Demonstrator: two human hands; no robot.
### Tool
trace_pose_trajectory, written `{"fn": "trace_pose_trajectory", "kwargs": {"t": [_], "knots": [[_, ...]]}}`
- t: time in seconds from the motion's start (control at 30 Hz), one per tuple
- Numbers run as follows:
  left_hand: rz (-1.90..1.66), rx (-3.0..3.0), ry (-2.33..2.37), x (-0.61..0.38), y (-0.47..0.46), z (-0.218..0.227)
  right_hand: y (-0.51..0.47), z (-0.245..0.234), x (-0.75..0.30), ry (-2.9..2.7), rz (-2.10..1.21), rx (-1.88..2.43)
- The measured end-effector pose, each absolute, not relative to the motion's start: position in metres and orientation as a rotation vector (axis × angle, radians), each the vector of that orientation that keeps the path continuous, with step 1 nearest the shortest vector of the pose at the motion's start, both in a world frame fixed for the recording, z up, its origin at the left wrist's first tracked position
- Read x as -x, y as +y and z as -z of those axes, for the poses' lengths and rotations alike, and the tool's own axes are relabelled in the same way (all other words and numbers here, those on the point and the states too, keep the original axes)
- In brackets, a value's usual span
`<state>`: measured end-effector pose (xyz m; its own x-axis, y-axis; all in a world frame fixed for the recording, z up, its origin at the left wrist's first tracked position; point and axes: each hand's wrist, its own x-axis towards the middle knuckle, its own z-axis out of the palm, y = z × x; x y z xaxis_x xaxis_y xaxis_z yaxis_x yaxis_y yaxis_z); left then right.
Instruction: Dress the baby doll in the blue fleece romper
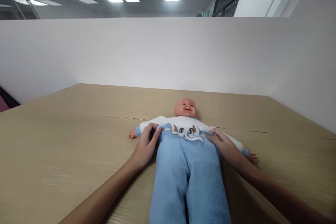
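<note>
A baby doll (185,107) lies on its back with its head away from me and both arms spread. It wears a white top (152,123) with blue cuffs and fuzzy light blue pants (189,168). An elephant design (187,132) with eyes and a trunk sits at the waist of the pants. My left hand (148,141) is closed on the waistband's left edge, thumb and fingers pinching the blue cloth. At the opposite edge, my right hand (220,141) pinches the waistband too. The ends of the pants' legs fall outside the view.
The doll rests on a brown, cardboard-like tabletop (78,140) with a few seams. A white partition (147,52) stands along the far side, and a white wall (309,63) closes the right side. Something dark and pink (6,101) shows at the left edge.
</note>
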<state>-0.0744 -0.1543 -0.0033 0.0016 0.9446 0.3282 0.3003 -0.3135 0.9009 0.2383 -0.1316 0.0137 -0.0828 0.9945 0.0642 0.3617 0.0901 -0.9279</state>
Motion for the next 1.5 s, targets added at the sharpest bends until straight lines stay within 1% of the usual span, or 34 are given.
{"fn": "trace_pose_trajectory", "kwargs": {"t": [0.1,0.23,0.37,0.43,0.53,0.6,0.67,0.73,0.8,0.97,1.1,1.17,1.3,1.37,1.43,1.5], "knots": [[-1.366,-1.651,1.294,0.073,-0.155,0.004,-0.121,-0.023,-0.230,-1.648,-0.908,1.450],[-1.399,-1.645,1.307,0.071,-0.157,0.005,-0.110,-0.059,-0.216,-1.741,-0.940,1.418],[-1.460,-1.676,1.333,0.067,-0.160,0.005,-0.100,-0.099,-0.182,-1.896,-0.633,1.355],[-1.493,-1.708,1.336,0.065,-0.162,0.004,-0.091,-0.110,-0.155,-2.022,-0.601,1.271],[-1.529,-1.758,1.323,0.063,-0.165,0.001,-0.070,-0.113,-0.111,-2.333,-0.496,1.188],[-1.537,-1.776,1.303,0.062,-0.166,0.000,-0.053,-0.109,-0.085,-2.722,-0.479,0.964],[-1.545,-1.773,1.297,0.062,-0.166,-0.001,-0.037,-0.103,-0.066,-2.999,-0.532,0.712],[-1.562,-1.764,1.306,0.062,-0.167,-0.001,-0.027,-0.096,-0.054,-3.134,-0.554,0.565],[-1.567,-1.772,1.306,0.062,-0.167,0.001,-0.022,-0.089,-0.048,-3.191,-0.507,0.505],[-1.553,-1.852,1.293,0.062,-0.169,0.003,-0.024,-0.080,-0.050,-3.139,-0.333,0.516],[-1.587,-1.965,1.268,0.065,-0.168,0.002,-0.032,-0.088,-0.066,-2.891,-0.267,0.660],[-1.597,-1.998,1.250,0.065,-0.167,0.003,-0.036,-0.092,-0.078,-2.697,-0.351,0.727],[-1.657,-2.114,1.299,0.066,-0.168,0.006,-0.039,-0.095,-0.104,-2.423,-0.768,0.784],[-1.726,-2.179,1.334,0.066,-0.170,0.008,-0.039,-0.094,-0.112,-2.336,-0.906,0.893],[-1.781,-2.241,1.315,0.066,-0.172,0.008,-0.040,-0.093,-0.117,-2.294,-0.924,1.005],[-1.815,-2.269,1.230,0.066,-0.172,0.008,-0.043,-0.092,-0.117,-2.297,-0.893,1.014]]}}
